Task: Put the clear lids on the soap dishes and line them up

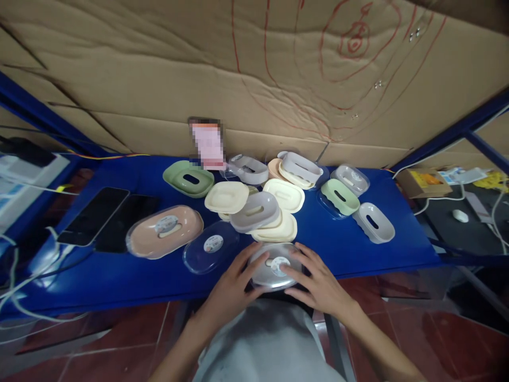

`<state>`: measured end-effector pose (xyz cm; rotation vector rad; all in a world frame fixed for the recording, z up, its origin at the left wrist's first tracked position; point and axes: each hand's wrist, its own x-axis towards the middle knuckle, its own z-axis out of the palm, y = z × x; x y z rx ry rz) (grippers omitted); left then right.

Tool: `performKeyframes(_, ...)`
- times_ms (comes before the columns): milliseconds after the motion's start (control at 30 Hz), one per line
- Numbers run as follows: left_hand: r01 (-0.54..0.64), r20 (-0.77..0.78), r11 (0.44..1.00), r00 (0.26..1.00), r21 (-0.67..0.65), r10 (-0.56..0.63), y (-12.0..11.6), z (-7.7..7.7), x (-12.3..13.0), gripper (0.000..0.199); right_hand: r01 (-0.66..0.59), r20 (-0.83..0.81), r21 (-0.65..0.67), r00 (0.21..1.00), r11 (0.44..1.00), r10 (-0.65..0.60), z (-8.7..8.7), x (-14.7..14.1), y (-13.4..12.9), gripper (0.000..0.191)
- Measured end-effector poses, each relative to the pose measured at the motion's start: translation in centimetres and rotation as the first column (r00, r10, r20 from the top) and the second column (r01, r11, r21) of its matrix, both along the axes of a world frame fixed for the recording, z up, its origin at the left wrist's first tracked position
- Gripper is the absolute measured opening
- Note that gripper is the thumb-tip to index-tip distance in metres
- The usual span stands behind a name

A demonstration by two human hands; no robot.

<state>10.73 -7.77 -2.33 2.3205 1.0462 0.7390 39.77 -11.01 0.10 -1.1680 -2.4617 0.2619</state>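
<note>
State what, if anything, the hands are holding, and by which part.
A clear-covered grey dish, held at its opposite ends between the left hand and right hand, some fingers over the top.

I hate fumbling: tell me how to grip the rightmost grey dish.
Probably pinch the right rim of the grey dish with the right hand, once free, coming from the right: its raised wall faces bare table there, while the green dish crowds its left.
</note>
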Motion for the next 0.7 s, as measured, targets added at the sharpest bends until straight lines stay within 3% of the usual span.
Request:
performKeyframes(133,-0.034,-0.013,0.999,0.999,0.022,0.034,-0.1,0.0,0.0,0.084,0.060,0.034,0.091,0.997,0.994,-0.063,-0.9,-1.1,0.1,0.059)
performKeyframes(400,-0.059,0.017,0.997,0.998,-0.046,0.060,0.1,0.4,0.0,0.089,0.148,-0.017,0.058,0.989,0.987,-0.147,-0.7,-1.2,-0.1,0.060)
performKeyframes(567,-0.034,-0.003,0.994,0.999,-0.100,0.034,0.1,0.4,-0.3,0.087,0.109,-0.019,0.022,0.994,0.994,-0.109,-1.4,-1.5,-0.6,0.064)
performKeyframes(633,-0.027,-0.035,0.998,0.999,-0.053,0.026,-0.2,0.7,-0.3,0.085,0.077,-0.021,-0.002,0.997,0.997,-0.077,-1.5,-1.0,-0.7,0.064)
performKeyframes(700,-0.057,-0.058,0.995,0.996,0.078,0.062,-0.7,1.1,-0.5,0.080,0.078,-0.017,-0.008,0.997,0.997,-0.078,-1.4,0.3,-0.7,0.064)
